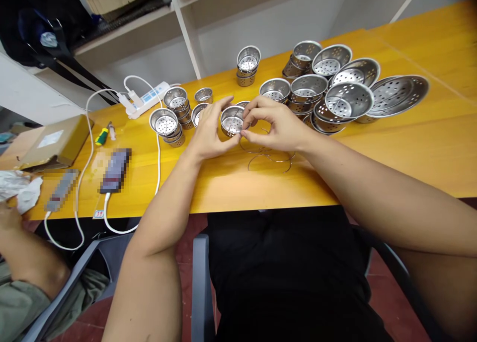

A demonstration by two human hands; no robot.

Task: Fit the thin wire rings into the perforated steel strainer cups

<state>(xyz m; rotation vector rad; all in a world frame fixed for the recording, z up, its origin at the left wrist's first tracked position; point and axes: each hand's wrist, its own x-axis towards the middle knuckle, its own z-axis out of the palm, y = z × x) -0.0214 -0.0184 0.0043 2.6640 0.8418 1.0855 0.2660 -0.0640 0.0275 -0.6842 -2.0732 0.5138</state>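
Note:
A small perforated steel cup is between my two hands at the middle of the table. My left hand curves around its left side, thumb at the front and fingers behind. At the cup's right rim, the thumb and fingertips of my right hand are pinched together on what looks like a thin metal wire; the fingers partly hide it. Thin lines cross the cup's inside. Several loose curved wires lie on the table just below my right hand. Another perforated cup is partly covered by my left hand.
Stacked perforated cups stand left, with a further stack behind. Larger perforated bowls crowd the right. A power strip, white cables, a phone, a screwdriver and a cardboard box are left, near another person's arm.

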